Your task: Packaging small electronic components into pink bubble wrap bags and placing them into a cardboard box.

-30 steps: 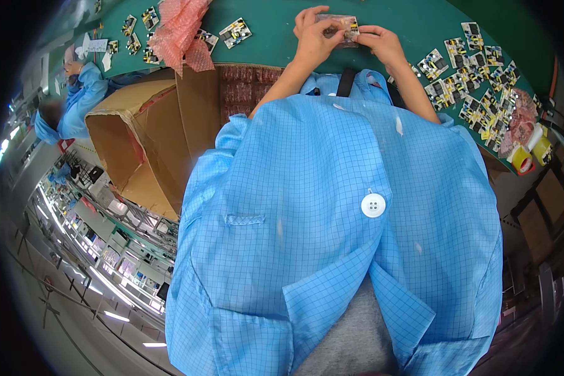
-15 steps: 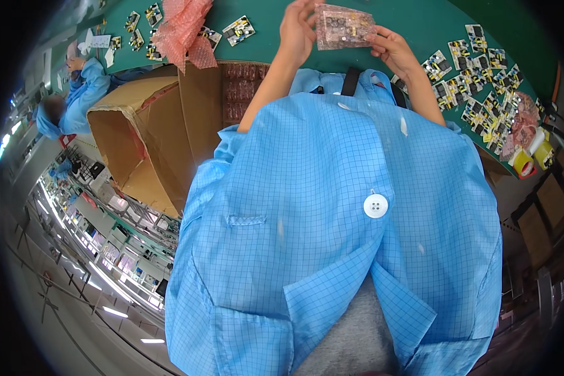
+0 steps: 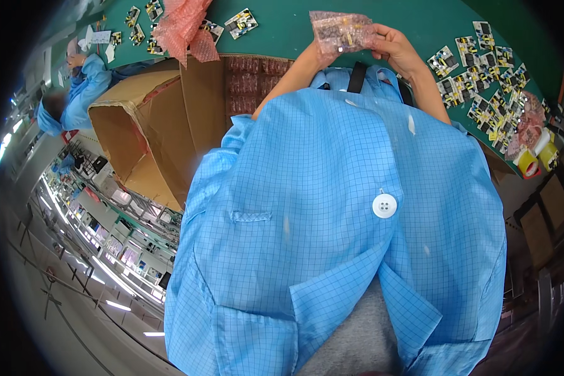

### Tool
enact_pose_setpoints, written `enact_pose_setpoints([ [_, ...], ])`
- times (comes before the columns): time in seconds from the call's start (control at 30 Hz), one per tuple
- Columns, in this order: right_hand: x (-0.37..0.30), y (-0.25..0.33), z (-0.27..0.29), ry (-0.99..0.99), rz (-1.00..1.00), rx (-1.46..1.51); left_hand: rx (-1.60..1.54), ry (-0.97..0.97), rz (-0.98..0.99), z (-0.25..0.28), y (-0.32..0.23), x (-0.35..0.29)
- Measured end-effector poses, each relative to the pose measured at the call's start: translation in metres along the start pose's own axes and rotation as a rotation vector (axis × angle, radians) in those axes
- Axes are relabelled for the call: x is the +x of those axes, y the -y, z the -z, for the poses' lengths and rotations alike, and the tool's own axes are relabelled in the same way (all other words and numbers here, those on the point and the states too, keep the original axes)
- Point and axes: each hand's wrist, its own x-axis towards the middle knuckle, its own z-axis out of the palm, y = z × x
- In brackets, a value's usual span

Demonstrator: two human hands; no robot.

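Right hand (image 3: 393, 49) pinches the pouch (image 3: 323, 26) at its right edge, over the table (image 3: 279, 39). Left hand (image 3: 314, 57) has slipped behind it — mostly hidden, so its grip can't be told. The board (image 3: 352, 31), seemingly poking out a second ago, now looks fully bagged.

**Shiny plastic above, woven cloth below**

The pouch (image 3: 341, 31) at top centre is clear, pinkish bubble plastic, glossy and bumpy. Crinkled pink bubble film makes up the loose wrap (image 3: 183, 28) at upper left. The carton (image 3: 163, 119) at left is matt brown cardboard, rough-edged. The tabletop (image 3: 282, 37) looks smooth and matt. The coat (image 3: 282, 188) is thin, creased cloth; its button (image 3: 384, 205), smooth, glossy plastic. Matt grey fabric forms the shirt (image 3: 357, 332) at bottom centre.
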Motion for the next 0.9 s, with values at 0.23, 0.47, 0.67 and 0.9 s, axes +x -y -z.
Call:
enact_pose_setpoints([
  [0.23,0.002,0.014,0.002,-0.151,0.014,0.099,-0.057,-0.228,0.004,-0.011,0.007,0.011],
  [0.47,0.034,0.007,0.046,-0.224,0.17,-0.242,-0.192,-0.002,-0.199,0.013,0.031,0.059],
  [0.67,0.052,0.074,0.133,-0.358,0.115,-0.661,0.742,-0.554,-0.429,0.033,-0.045,0.032],
  [0.9,0.12,0.092,0.136,-0.397,-0.04,-0.854,1.412,-1.011,-0.602,0.116,-0.133,-0.053],
])
